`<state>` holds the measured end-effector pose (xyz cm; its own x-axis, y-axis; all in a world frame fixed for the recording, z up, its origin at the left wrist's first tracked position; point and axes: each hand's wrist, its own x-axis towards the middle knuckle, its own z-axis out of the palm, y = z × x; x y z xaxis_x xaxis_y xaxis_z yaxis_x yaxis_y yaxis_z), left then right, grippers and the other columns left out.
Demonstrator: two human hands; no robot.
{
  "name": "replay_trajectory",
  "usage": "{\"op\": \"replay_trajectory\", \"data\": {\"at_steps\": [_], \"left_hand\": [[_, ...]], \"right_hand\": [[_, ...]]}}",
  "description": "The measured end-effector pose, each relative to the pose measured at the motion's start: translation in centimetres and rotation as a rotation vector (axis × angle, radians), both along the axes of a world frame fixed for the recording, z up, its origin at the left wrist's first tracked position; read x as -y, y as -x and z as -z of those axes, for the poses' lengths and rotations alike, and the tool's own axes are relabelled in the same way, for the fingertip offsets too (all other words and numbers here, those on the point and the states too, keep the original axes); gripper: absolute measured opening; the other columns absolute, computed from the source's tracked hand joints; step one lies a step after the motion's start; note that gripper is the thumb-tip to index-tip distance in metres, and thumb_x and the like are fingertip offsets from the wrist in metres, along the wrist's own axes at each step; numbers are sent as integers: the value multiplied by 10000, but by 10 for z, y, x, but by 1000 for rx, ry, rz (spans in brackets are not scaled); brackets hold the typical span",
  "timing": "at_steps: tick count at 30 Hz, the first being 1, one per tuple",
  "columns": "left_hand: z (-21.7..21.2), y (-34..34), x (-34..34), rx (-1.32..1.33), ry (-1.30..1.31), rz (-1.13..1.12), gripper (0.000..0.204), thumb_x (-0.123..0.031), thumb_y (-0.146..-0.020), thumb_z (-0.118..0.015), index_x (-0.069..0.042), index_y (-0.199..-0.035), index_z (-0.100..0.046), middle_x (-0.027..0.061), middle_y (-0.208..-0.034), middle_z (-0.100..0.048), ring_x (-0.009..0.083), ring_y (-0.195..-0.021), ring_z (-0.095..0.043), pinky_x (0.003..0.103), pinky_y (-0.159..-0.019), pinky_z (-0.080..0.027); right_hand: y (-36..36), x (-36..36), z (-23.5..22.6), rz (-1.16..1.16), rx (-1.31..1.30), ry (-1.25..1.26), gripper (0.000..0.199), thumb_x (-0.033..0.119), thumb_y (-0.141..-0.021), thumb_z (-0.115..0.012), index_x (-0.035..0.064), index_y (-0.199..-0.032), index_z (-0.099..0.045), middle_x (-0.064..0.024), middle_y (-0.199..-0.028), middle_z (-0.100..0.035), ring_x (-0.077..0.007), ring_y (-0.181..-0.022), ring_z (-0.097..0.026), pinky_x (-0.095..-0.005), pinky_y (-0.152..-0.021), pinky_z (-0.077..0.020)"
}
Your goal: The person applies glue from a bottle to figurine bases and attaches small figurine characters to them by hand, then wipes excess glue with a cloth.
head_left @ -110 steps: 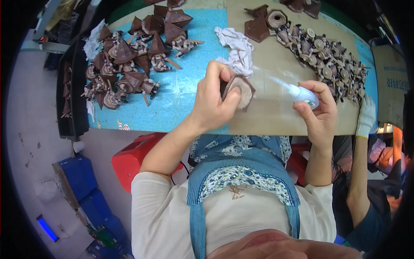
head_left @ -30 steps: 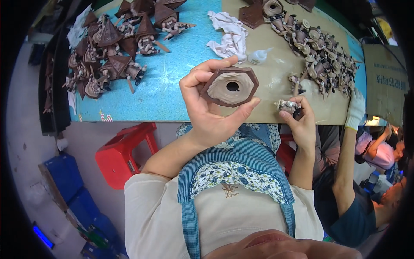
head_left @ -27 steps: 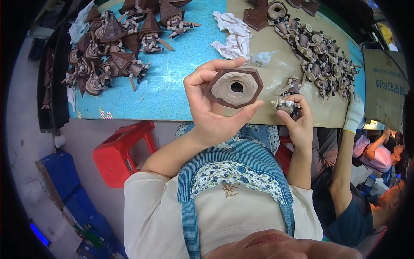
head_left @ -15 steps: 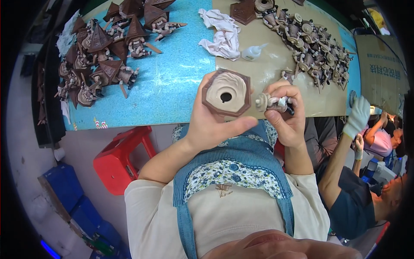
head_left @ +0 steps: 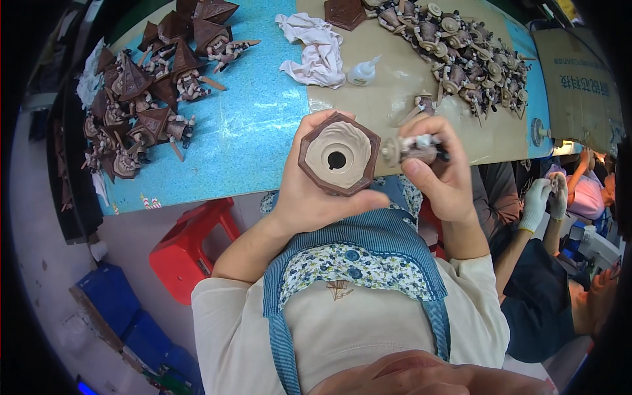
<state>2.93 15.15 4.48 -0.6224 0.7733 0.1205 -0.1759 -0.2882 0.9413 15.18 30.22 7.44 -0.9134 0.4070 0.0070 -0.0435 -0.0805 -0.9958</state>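
My left hand (head_left: 299, 181) is wrapped round a brown six-sided piece (head_left: 317, 157), its pale hollow side facing up. A dark round hole shows in the middle of that hollow. Between the fingers and thumb of my right hand (head_left: 444, 174) is a small painted figurine (head_left: 420, 150), lying sideways. The figurine's pale disc-shaped end points at the brown piece, close to its right edge; whether they touch I cannot tell. Part of the figurine is hidden by my fingers. Just beyond my right hand, another small figurine (head_left: 424, 103) lies on the table.
Figurines joined to brown pointed roofs (head_left: 135, 82) crowd the table's left. A heap of loose figurines (head_left: 471, 62) lies at the far right. White cloths (head_left: 315, 49), a small squeeze bottle (head_left: 363, 71) and a brown hexagonal piece (head_left: 345, 13) sit between. A red stool (head_left: 187, 253) and a gloved co-worker (head_left: 536, 204) flank me.
My right hand has turned the figurine slightly and its disc end is nearer the brown piece. The view has shifted a little. The co-worker's gloved hand has come down from the table edge.
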Motion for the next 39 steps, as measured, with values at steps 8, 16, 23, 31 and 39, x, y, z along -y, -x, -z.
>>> {"op": "replay_trajectory", "data": {"at_steps": [8,16,23,31,39], "left_hand": [[-8,2,3,-18,158,317,680,-85,-621,-799,-18,-1191,-435,61,-1076,-559,113,-1002,-542,273,-868,-443],[-12,5,2,-199,157,284,617,-164,-634,-774,5,-1121,-435,160,-883,-628,263,-815,-656,334,-718,-505],[-13,6,5,-210,125,355,605,-151,-609,-763,8,-1098,-445,163,-858,-629,263,-792,-654,337,-707,-504],[-10,5,4,83,19,498,562,-110,-613,-763,-7,-1062,-441,102,-869,-610,135,-794,-601,272,-715,-490],[14,13,2,388,-44,680,792,-123,-679,-758,7,-1333,-330,62,-1132,-507,127,-1054,-500,272,-906,-417]], "right_hand": [[24,-12,-44,-319,-138,-851,303,-1,-616,-705,21,-858,-523,-120,-801,-529,-256,-708,-530,-348,-619,-412],[43,0,-73,-586,-48,-1223,306,97,-576,-670,34,-807,-479,-91,-802,-470,-250,-738,-518,-356,-616,-401],[49,0,-59,-699,-192,-1122,278,112,-566,-639,33,-745,-442,-97,-761,-438,-265,-689,-516,-369,-575,-420],[46,1,-57,-676,-207,-969,291,83,-570,-653,15,-762,-444,-108,-756,-440,-306,-676,-521,-395,-573,-440],[60,-23,-68,-612,-135,-925,289,74,-726,-681,10,-1005,-642,-118,-960,-582,-291,-871,-568,-404,-797,-463]]}}
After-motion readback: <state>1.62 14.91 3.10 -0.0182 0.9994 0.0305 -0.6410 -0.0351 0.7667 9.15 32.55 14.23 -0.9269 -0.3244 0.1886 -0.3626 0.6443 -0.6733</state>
